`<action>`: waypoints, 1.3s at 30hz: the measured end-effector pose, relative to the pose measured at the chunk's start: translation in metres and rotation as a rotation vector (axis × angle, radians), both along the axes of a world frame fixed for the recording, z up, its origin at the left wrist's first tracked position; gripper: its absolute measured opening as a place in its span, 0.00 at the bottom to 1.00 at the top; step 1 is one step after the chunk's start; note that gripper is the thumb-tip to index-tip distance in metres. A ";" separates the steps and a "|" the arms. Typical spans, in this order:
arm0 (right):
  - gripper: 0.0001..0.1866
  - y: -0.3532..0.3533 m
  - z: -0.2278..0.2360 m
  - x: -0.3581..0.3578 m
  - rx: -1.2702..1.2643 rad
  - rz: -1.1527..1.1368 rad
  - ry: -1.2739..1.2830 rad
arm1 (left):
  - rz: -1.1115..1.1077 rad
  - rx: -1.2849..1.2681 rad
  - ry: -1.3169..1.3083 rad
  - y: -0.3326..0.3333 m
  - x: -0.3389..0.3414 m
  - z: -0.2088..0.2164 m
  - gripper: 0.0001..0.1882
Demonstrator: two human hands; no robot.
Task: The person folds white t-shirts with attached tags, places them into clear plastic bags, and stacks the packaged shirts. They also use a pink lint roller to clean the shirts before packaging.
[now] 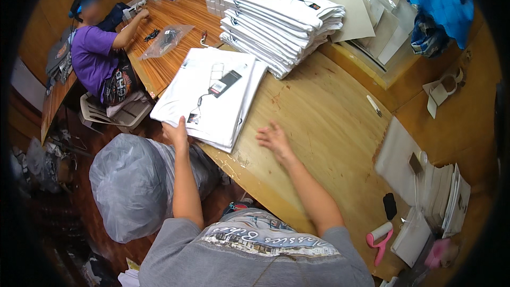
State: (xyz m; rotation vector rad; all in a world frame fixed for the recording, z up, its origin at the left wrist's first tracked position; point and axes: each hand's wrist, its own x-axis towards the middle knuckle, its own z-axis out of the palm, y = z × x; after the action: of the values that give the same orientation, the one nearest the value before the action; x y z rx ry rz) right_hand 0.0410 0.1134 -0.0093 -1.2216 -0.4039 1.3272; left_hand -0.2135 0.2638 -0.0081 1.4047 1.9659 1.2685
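A small pile of folded white T-shirts (pixel 212 111) lies at the table's left edge, with a black hang tag (pixel 225 83) on a cord across the top one. My left hand (pixel 176 131) grips the near left corner of these shirts, thumb on top and the other fingers partly hidden at the edge. To the right of the pile, my right hand (pixel 273 138) hovers over the bare wood with its fingers apart, holding nothing. A taller stack of folded white T-shirts (pixel 276 37) stands behind, its top shirt showing a coloured print.
Grey plastic bags (pixel 130 186) bulge below the table's left edge. A seated person (pixel 95 48) in purple works at the far left table. At right lie a pink-handled lint roller (pixel 380 242), a cutter (pixel 374 105) and white sheets (pixel 443 196). Blue fabric (pixel 441 0) hangs far right.
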 end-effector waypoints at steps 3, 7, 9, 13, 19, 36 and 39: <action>0.39 0.019 0.019 -0.024 -0.124 0.253 0.040 | 0.140 -0.014 -0.213 0.003 0.018 -0.001 0.38; 0.33 0.055 0.029 -0.048 -0.086 0.318 -0.059 | -0.158 0.169 -0.468 0.029 0.017 -0.003 0.43; 0.26 0.077 0.027 -0.054 -0.060 0.285 -0.134 | -0.232 0.138 -0.382 0.046 0.015 -0.004 0.44; 0.28 0.102 0.037 -0.054 -0.014 0.286 -0.037 | -0.112 -0.070 -0.041 0.085 -0.004 -0.017 0.53; 0.36 0.082 0.020 -0.015 -0.105 0.357 -0.310 | -0.400 0.562 -0.243 0.076 0.113 0.088 0.27; 0.24 -0.030 0.103 0.175 0.038 0.093 -0.626 | -1.323 1.123 0.887 0.116 0.353 0.209 0.24; 0.22 -0.003 0.115 0.199 0.122 0.080 -0.636 | -1.360 1.233 0.798 0.118 0.363 0.210 0.22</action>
State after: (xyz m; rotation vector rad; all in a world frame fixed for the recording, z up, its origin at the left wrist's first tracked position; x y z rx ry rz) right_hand 0.2402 0.1104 0.1060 -1.5210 -0.9772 0.9360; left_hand 0.1497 0.3816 0.2016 3.1991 -0.2566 1.1125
